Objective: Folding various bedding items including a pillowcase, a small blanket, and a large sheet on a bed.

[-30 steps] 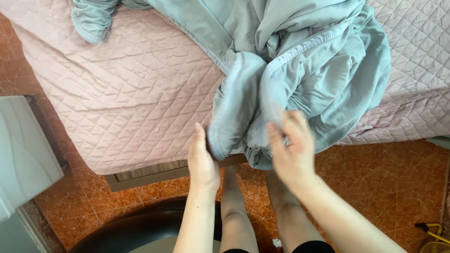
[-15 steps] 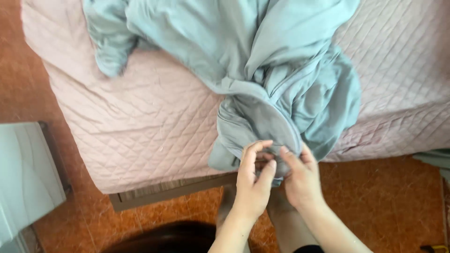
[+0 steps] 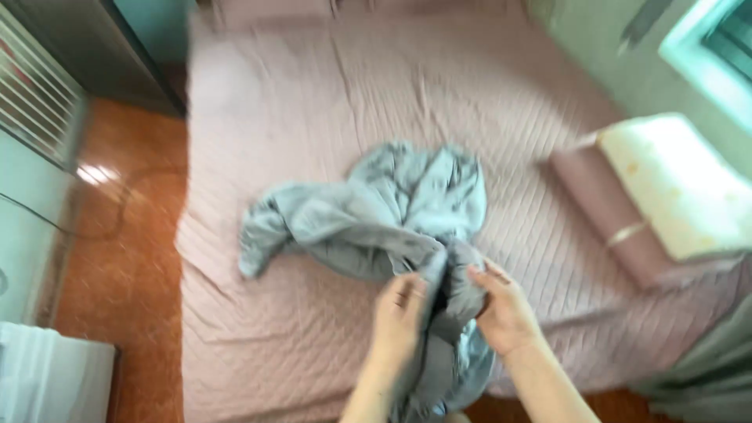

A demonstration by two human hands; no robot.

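I see two bare forearms rising from the bottom edge, no sleeves reaching the wrists. My left hand [image 3: 398, 319] and right hand [image 3: 505, 309] wear no gloves; motion blur hides any rings.

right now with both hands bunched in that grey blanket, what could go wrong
Part of the grey blanket hangs past the bed edge between the left hand and right hand; it may slide onto the tiled floor. The twisted bundle could stay tangled, since both grips sit close together.
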